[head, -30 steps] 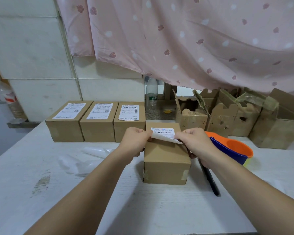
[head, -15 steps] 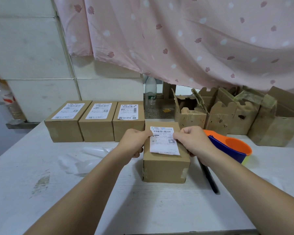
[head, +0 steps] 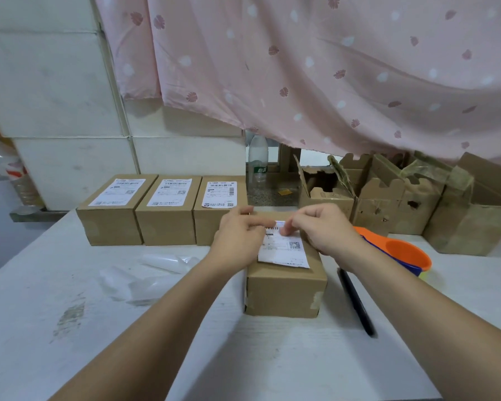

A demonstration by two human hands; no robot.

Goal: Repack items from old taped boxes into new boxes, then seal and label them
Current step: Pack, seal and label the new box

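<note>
A small sealed cardboard box (head: 285,290) stands on the white table (head: 156,342) in front of me. A white shipping label (head: 284,250) with a barcode and QR code lies on its top, its near edge reaching the box's front edge. My left hand (head: 237,238) lies over the label's far left corner with its fingers pressing down. My right hand (head: 321,227) has bent fingers, and their tips touch the label's far edge. The far part of the label is hidden under both hands.
Three sealed, labelled boxes (head: 168,209) stand in a row behind at the left. Torn old boxes (head: 388,204) line the back right. A black pen (head: 356,302) and an orange-and-blue container (head: 402,253) lie to the right, clear plastic sheets (head: 145,276) to the left.
The label was held up by its far corners above the box. It has come down flat onto the box top, and both hands have moved onto its far edge.
</note>
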